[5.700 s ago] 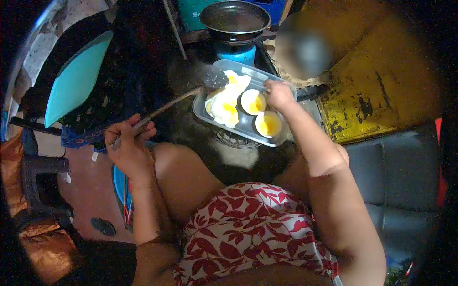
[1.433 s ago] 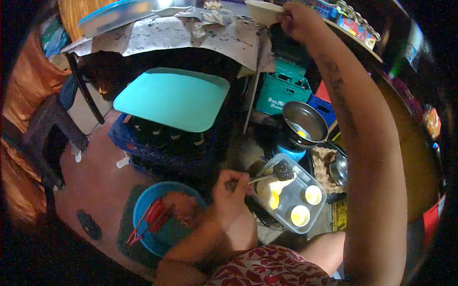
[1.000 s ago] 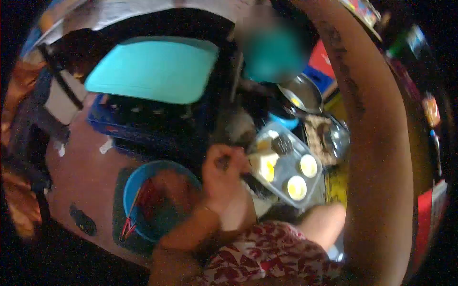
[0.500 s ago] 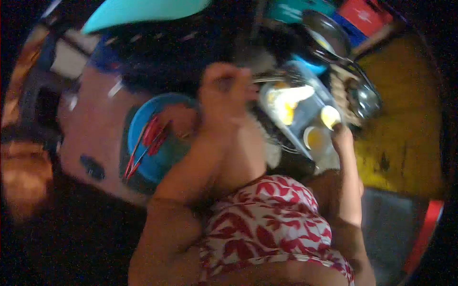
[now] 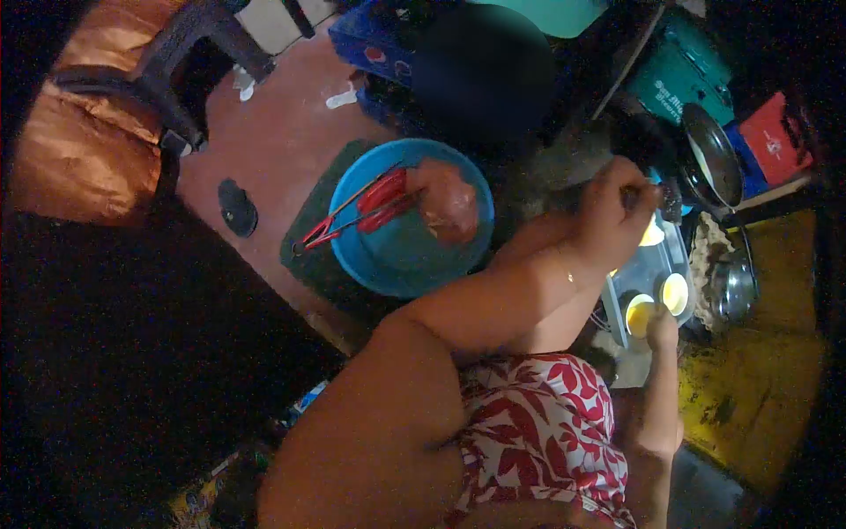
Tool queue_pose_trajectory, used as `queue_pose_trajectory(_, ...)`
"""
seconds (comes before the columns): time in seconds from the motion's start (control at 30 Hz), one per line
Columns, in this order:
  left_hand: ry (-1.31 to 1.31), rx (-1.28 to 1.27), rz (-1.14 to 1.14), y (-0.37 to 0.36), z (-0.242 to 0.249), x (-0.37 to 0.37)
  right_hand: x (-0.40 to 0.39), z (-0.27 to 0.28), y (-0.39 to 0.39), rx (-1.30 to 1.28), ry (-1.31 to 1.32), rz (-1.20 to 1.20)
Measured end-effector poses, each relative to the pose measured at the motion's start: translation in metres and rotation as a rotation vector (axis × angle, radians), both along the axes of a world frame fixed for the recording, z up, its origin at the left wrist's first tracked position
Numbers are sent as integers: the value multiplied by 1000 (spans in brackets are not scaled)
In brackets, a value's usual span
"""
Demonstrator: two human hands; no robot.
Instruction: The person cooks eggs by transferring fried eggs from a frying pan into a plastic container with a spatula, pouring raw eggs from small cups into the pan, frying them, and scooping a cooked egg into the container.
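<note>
My left hand [image 5: 617, 216] is raised over the upper part of a grey tray [image 5: 646, 271], its fingers curled together; what they hold, if anything, is hidden. Yellow and white contents show partly behind it. Beside the tray's lower end is my right hand [image 5: 663, 331], close to a cup of yellow content [image 5: 640, 316] and just below a brighter yellow cup [image 5: 674, 294]. Its fingertips are too small and blurred to read, so its grip is unclear.
A blue basin [image 5: 401, 275] holds raw-looking pinkish meat [image 5: 448, 204] and red-handled tongs [image 5: 328, 231]. Right of the tray are a glass lid [image 5: 733, 286] and a dark pan [image 5: 710, 159]. A teal crate [image 5: 680, 75] and red box [image 5: 775, 141] stand behind. A dark slipper [image 5: 237, 208] lies left.
The camera view has shifted, so the basin and tray appear farther right. My left hand has moved from beside the tray to over its upper part. My right hand is lower beside the cups.
</note>
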State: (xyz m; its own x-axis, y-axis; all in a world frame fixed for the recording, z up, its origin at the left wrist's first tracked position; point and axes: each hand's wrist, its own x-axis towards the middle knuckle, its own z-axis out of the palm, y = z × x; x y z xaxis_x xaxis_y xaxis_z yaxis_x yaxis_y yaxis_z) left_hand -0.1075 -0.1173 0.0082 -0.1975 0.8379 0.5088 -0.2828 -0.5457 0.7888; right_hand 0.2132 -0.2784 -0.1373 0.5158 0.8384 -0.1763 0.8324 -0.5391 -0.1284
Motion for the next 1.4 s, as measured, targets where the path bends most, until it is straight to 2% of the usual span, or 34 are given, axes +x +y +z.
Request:
queue_pose_trajectory(0.03,-7,11,-14,-3,6,-3,-4,5,3,-45,37,-22)
queue_pose_trajectory(0.07,-97,-196,-145,-7,9,-8,-6,13,4,-91,69,-55)
queue_pose_trajectory(0.1,-183,-405,-292,-11,13,-10,-18,25,9,-162,-20,-30)
queue_pose_trajectory(0.13,-123,-241,-196,-2,-5,-6,-20,34,11,-234,12,-71)
queue_pose_trajectory(0.17,-118,-240,-194,1,-11,-9,-18,29,10,-196,-2,-146)
queue_pose_trajectory(0.2,47,-261,-172,1,-1,-24,-26,40,12,-196,-5,-159)
queue_pose_trajectory(0.23,-55,-438,-274,-3,17,-34,-40,54,13,-216,11,-126)
queue_pose_trajectory(0.27,-109,-427,-287,0,18,-39,-18,31,10,-147,112,-158)
queue_pose_trajectory(0.33,-138,-476,-265,4,21,-46,-28,43,12,-157,37,-76)
queue_pose_trajectory(0.37,-111,-532,-228,3,26,-51,-30,51,17,-220,128,-147)
queue_pose_trajectory(0.4,-111,-531,-218,4,26,-53,-18,39,14,-147,110,-81)
queue_pose_trajectory(0.57,-103,-421,-236,10,20,-57,-10,69,20,-13,320,-213)
queue_pose_trajectory(0.63,-125,-448,-253,11,18,-55,14,77,30,48,319,-45)
queue_pose_trajectory(0.67,-129,-446,-266,12,17,-53,-8,127,41,24,426,-184)
queue_pose_trajectory(0.8,-108,-499,-252,14,20,-49,25,179,80,184,389,-155)
queue_pose_trajectory(0.87,-134,-496,-268,16,19,-46,50,198,107,240,453,-250)
queue_pose_trajectory(0.93,-146,-489,-241,17,17,-44,65,223,133,333,395,-268)
queue_pose_trajectory(0.97,-150,-487,-243,19,16,-43,91,216,150,401,410,-137)
queue_pose_trajectory(1.0,-126,-473,-238,21,15,-43,73,246,161,364,438,-305)
queue_pose_trajectory(1.07,-104,-456,-229,25,13,-41,106,239,194,513,530,-305)
queue_pose_trajectory(1.1,-94,-465,-232,28,11,-40,128,237,215,431,314,-188)
queue_pose_trajectory(1.17,-85,-472,-229,30,11,-39,130,252,246,249,183,-301)
queue_pose_trajectory(1.27,-65,-495,-229,30,15,-37,138,250,284,297,125,-401)
queue_pose_trajectory(1.3,-53,-467,-227,31,13,-37,172,228,307,311,68,-381)
queue_pose_trajectory(1.4,-6,-400,-245,37,9,-39,171,227,330,297,-72,-304)
